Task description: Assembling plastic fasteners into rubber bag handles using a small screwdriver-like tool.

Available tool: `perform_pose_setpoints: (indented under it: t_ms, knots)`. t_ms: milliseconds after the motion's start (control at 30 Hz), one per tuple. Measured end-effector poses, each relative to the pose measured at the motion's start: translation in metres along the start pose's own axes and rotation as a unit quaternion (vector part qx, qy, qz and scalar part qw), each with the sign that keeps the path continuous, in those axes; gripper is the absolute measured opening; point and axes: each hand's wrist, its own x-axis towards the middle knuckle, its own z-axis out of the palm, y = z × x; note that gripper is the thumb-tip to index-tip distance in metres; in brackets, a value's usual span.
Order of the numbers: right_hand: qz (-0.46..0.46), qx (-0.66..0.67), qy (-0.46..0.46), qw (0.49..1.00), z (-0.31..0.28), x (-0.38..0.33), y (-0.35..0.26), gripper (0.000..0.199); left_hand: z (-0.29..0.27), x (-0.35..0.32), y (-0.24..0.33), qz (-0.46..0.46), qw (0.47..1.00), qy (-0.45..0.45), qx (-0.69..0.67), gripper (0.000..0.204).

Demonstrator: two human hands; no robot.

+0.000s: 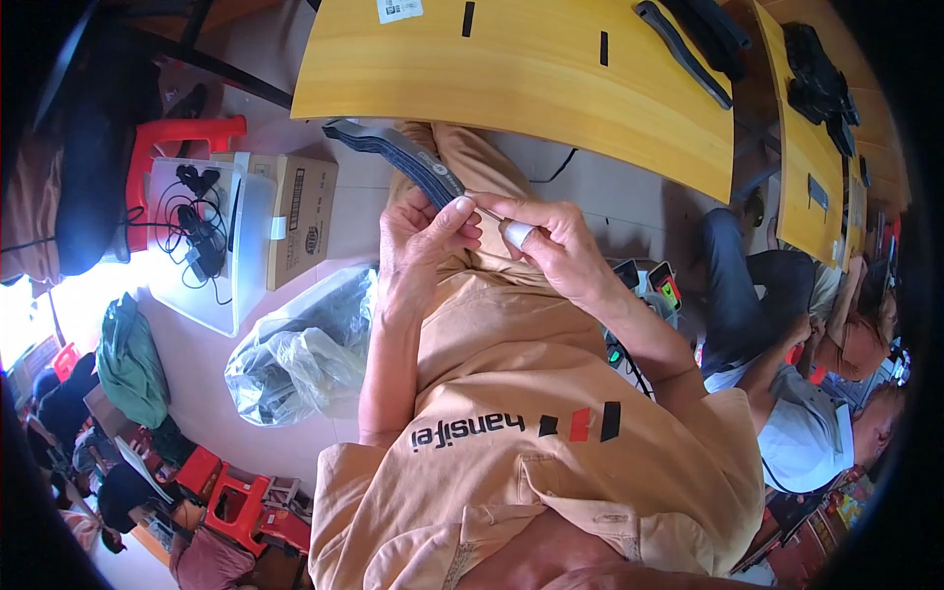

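Observation:
My left hand (430,236) is closed round the near end of a long, curved dark grey strip (393,151). It seems layered along its edge, and its far end reaches under the front edge of the yellow table (521,74). In my right hand (562,246) is a small tool (515,233) with a pale, rounded handle and what looks like a thin shaft. Its tip meets the strip's near end beside my left thumb; the exact contact is hidden by my fingers. Both hands are close together above my lap.
More curved dark pieces (683,54) lie at the table's right. To my left stand a translucent bin (251,246) with black cables, a cardboard box (303,216), a red stool (147,147) and a clear plastic bag (300,354). A person (801,423) sits close on my right.

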Motion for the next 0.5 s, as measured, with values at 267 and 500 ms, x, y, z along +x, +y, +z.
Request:
perform_pose_setpoints:
  t_ms: [267, 500]
  knots:
    - [-0.021, -0.086, 0.051, 0.995, 0.008, 0.000, 0.007, 0.050, 0.006, 0.002, 0.000, 0.038, 0.998, 0.016, 0.056, 0.013]
    - [-0.189, -0.357, 0.119, 0.907, 0.010, 0.004, 0.010, 0.063, 0.018, 0.001, -0.003, 0.075, 0.995, 0.035, 0.059, 0.013]
